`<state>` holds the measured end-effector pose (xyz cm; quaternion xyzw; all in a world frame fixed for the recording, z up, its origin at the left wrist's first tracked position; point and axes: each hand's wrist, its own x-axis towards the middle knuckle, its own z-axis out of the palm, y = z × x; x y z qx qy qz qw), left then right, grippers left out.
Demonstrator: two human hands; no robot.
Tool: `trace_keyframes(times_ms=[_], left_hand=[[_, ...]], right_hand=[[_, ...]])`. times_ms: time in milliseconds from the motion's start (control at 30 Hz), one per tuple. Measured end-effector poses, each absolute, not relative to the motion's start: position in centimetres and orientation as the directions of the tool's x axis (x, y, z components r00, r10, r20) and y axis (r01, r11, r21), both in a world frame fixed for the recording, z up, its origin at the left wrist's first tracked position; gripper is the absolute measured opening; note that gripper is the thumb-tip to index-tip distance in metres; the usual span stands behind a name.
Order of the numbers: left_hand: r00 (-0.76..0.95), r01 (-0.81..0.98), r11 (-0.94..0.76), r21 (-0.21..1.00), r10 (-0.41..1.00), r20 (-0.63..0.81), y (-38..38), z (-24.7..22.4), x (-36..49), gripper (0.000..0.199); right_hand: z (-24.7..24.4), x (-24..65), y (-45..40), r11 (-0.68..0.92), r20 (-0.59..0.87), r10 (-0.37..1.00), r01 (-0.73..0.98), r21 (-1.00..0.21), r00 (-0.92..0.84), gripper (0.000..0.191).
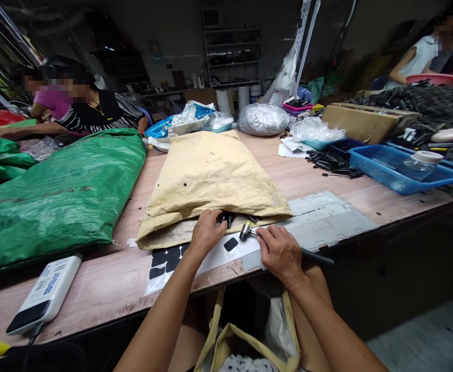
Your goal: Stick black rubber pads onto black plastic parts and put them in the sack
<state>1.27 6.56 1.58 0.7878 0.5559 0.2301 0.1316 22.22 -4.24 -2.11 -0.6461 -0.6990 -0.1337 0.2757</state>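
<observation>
My left hand (207,231) is at the mouth of a tan paper sack (214,170) lying flat on the table. Its fingers are curled on small black plastic pieces (227,220) that show at the opening; the fingertips are partly hidden. In my right hand (280,250) is a small two-faced mallet (245,231), its metal head with one black and one yellow end near the sack's lip. The black handle grip (318,257) sticks out behind the hand. Below lies a white sheet with black rounded stickers (231,244), just in front of the sack.
A green woven sack (59,196) and a white power bank (44,294) are on the left. At right are a blue tray (400,178) with a jar and a heap of black pieces (334,163). An open sack (249,338) is at my lap. Other people sit beyond.
</observation>
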Motion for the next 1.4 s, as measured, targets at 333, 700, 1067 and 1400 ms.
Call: trace_keyframes(times_ms=[333,700,1067,1400], left_hand=[[0.205,0.844,-0.266,0.465,0.963,0.177,6.2,1.6,0.7,0.021],[0.385,0.617,-0.394,0.681,0.906,0.175,0.3,1.1,-1.6,0.025],[0.355,0.59,-0.383,0.711,0.914,0.199,0.2,0.8,-1.6,0.014],[0.334,0.575,-0.38,0.724,0.917,0.216,0.4,-0.1,-1.7,0.011]], right_hand=[[-2.1,22.2,-4.2,0.129,0.558,0.83,0.975,-0.184,-0.004,0.019],[-2.2,22.3,-4.3,0.13,0.557,0.83,0.975,-0.182,-0.007,0.019],[-1.1,22.4,-4.2,0.239,0.564,0.826,0.913,-0.33,-0.013,0.025],[0.3,18.4,-5.9,0.394,0.495,0.862,0.753,-0.528,-0.104,0.028]])
